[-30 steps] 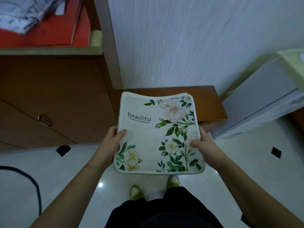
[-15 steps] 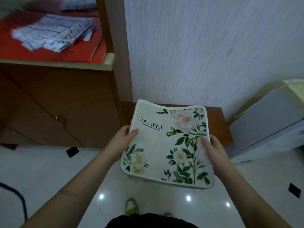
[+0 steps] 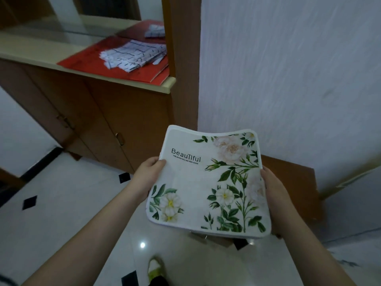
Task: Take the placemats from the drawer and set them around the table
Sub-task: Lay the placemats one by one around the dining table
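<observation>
A stack of white placemats (image 3: 193, 188), printed with green leaves, pale flowers and the word "Beautiful", is held flat in front of me above the floor. My left hand (image 3: 147, 175) grips its left edge, thumb on top. My right hand (image 3: 274, 186) grips its right edge, thumb on top and fingers underneath. Thin edges of more mats show under the top one. No table is in view.
A brown cabinet (image 3: 107, 120) with door handles stands at left; its pale top carries red folders (image 3: 115, 65) and patterned cloth (image 3: 136, 53). A low brown drawer unit (image 3: 292, 182) sits against the white wall (image 3: 288, 69). A grey-white box (image 3: 354, 203) is at right. Glossy tile floor (image 3: 61, 203) lies below.
The view has risen and swung left: more of the cabinet top and floor shows. The placemats stay in both hands, now further from the low drawer unit.
</observation>
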`<state>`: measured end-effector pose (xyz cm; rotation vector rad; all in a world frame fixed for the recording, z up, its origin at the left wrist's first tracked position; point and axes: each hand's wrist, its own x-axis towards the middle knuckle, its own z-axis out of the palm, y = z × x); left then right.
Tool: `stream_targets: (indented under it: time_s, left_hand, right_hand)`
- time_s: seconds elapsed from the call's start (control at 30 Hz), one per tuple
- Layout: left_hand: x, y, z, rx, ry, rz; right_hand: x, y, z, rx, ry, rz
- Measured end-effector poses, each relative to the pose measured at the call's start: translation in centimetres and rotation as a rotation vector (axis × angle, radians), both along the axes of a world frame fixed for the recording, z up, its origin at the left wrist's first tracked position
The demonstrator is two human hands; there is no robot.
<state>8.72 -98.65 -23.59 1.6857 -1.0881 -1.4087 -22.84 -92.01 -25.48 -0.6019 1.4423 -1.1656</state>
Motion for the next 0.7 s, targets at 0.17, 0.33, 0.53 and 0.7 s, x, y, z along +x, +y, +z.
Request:
stream_targets:
  time_s: [0.17, 0.33, 0.53, 0.7]
  left_hand:
    - [4.1, 3.6, 2.6, -0.065, -0.003, 0.144]
    - [9.9, 7.7, 4.8, -0.126, -0.035, 0.287]
    - [19.0, 15.1, 6.6, -0.135, -0.062, 0.518]
    - [27.1, 23.7, 7.5, -0.153, -0.057, 0.728]
  right_hand:
    - [3.7, -1.7, 2.2, -0.075, 0.147, 0.164]
    - [9.7, -2.8, 4.1, -0.145, 0.171, 0.352]
    - [21.1, -1.8, 6.7, -0.108, 0.096, 0.537]
    - [32.4, 1.2, 7.9, -0.132, 0.069, 0.766]
